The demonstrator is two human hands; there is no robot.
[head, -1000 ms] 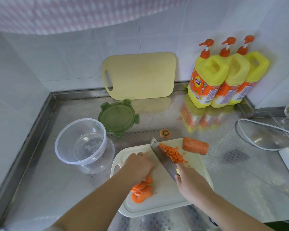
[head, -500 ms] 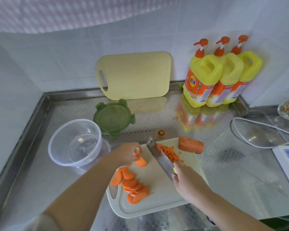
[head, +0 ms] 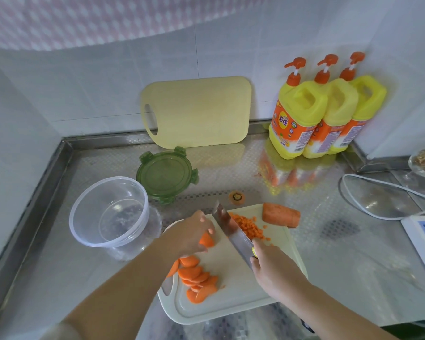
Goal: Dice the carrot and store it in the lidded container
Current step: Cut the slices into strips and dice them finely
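My left hand [head: 191, 233] has just pinched 1 carrot slice [head: 206, 240] up from the slices [head: 196, 280] at the board's [head: 231, 309] near left corner toward the knife [head: 233, 232] gripped in my right hand [head: 273, 265], so dicing continues, container [head: 84, 233] empty.

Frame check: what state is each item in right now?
container: open, empty, upright.
green lid: off, flat on the counter.
carrot chunk: uncut, on the white board.
knife: gripped by right hand.
diced carrot: piled beside the knife.
carrot slices: fanned out, undiced.
left hand: holds a carrot slice.
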